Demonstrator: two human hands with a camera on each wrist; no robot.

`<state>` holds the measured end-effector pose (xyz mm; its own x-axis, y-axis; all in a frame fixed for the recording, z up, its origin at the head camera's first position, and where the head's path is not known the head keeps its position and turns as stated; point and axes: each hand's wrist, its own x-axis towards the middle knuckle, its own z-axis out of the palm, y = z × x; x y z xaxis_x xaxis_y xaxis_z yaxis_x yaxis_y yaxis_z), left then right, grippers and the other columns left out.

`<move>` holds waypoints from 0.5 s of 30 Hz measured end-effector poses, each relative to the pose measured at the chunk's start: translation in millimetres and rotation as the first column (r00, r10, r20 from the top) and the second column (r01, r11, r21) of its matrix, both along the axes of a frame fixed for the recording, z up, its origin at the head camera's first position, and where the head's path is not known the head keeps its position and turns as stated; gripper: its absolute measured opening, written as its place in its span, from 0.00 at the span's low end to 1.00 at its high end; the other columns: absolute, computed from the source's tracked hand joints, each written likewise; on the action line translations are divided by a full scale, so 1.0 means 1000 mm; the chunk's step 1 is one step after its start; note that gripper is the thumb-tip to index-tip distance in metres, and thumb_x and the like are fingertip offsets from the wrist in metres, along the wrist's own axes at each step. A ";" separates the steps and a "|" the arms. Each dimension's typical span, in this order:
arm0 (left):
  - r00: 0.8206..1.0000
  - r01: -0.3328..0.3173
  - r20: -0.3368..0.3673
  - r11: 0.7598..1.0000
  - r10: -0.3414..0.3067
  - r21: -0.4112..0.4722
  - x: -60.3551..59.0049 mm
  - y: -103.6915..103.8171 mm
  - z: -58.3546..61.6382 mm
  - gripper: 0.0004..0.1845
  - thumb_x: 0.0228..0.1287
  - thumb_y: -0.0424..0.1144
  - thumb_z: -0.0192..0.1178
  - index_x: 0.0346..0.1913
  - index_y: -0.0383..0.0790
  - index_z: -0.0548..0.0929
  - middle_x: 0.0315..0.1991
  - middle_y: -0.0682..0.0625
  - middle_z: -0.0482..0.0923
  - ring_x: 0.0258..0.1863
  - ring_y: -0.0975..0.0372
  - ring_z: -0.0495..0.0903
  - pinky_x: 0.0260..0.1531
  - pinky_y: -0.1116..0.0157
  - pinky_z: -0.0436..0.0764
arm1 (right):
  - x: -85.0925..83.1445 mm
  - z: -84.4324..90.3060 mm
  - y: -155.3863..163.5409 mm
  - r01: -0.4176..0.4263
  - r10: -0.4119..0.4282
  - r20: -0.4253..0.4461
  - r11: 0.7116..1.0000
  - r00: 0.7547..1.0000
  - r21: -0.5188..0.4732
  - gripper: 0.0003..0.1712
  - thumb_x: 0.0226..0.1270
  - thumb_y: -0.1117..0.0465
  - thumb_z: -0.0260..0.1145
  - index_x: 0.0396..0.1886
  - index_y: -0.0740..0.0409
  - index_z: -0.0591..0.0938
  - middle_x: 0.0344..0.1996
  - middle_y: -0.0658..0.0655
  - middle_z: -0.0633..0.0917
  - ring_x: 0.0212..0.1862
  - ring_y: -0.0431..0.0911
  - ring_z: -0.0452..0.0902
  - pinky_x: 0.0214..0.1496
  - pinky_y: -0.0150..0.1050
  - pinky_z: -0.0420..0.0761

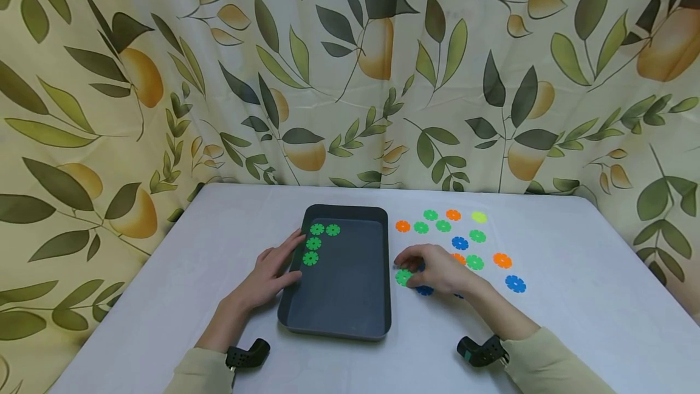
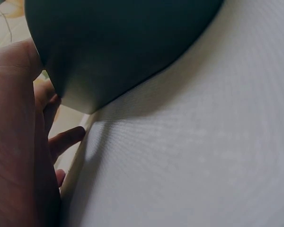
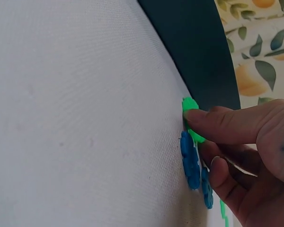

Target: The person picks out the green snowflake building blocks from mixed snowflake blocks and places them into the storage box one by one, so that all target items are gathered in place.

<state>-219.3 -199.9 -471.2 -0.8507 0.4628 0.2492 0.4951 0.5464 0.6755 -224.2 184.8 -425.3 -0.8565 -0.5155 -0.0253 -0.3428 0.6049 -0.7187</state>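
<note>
I see the right hand (image 1: 437, 272) low on the white table (image 1: 574, 297) just right of the dark tray (image 1: 350, 297), its thumb and curled fingers pinching a green disc (image 1: 403, 277) that still lies on the cloth, with a blue disc (image 1: 424, 290) touching beside it. The left hand (image 1: 273, 272) lies with straight fingers against the tray's left rim, holding nothing. Four green discs (image 1: 314, 243) sit in the tray's far left corner; more orange, green and blue discs (image 1: 476, 242) are scattered on the table beyond the right hand.
</note>
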 end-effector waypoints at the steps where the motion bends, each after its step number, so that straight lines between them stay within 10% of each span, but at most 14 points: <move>1: 1.000 -0.001 0.001 1.000 0.001 0.000 0.000 0.000 0.000 0.37 0.70 0.44 0.57 0.80 0.47 0.59 0.81 0.48 0.48 0.78 0.51 0.51 0.67 0.39 0.45 | 0.000 0.000 0.000 -0.002 0.002 -0.003 1.000 1.000 -0.002 0.21 0.52 0.74 0.76 0.48 0.62 0.86 0.37 0.49 0.84 0.39 0.46 0.77 0.46 0.39 0.80; 15: 1.000 -0.002 0.004 1.000 0.002 -0.004 0.000 0.000 0.000 0.37 0.70 0.44 0.57 0.80 0.46 0.59 0.81 0.48 0.48 0.78 0.51 0.51 0.67 0.39 0.45 | 0.003 0.002 -0.001 0.000 0.000 -0.003 1.000 1.000 0.028 0.17 0.55 0.73 0.75 0.45 0.58 0.88 0.35 0.48 0.84 0.37 0.46 0.75 0.43 0.38 0.77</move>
<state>-219.0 -200.0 -471.0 -0.8528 0.4618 0.2438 0.4911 0.5505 0.6752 -221.1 183.3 -423.0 -0.8568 -0.5143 -0.0367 -0.3450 0.6248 -0.7004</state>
